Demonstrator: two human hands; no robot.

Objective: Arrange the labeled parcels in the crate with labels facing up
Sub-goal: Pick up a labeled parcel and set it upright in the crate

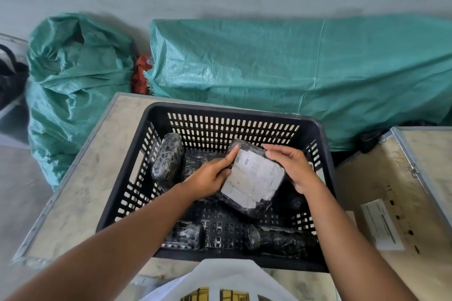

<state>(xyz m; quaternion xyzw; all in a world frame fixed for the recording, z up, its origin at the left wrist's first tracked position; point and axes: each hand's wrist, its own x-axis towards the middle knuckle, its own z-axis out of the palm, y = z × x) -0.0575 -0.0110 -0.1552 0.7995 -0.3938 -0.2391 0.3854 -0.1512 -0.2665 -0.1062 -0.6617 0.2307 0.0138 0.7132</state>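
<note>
A black slotted plastic crate (244,115) stands on a wooden box top. Inside it I hold a black-wrapped parcel (252,178) with its white label facing up, tilted above the crate floor. My left hand (210,176) grips its left edge and my right hand (293,168) grips its right edge. Another black parcel (167,161) leans upright against the left wall, with one more (198,161) beside it. Two black parcels lie at the near wall, one at the left (186,236) and one at the right (278,239). No labels show on these.
The crate rests on a metal-edged wooden box (80,178). A second wooden box (401,190) with a white paper label (381,223) stands at the right. Green woven sacks (293,68) lie behind, along a grey wall. A white bag (220,281) sits at the near edge.
</note>
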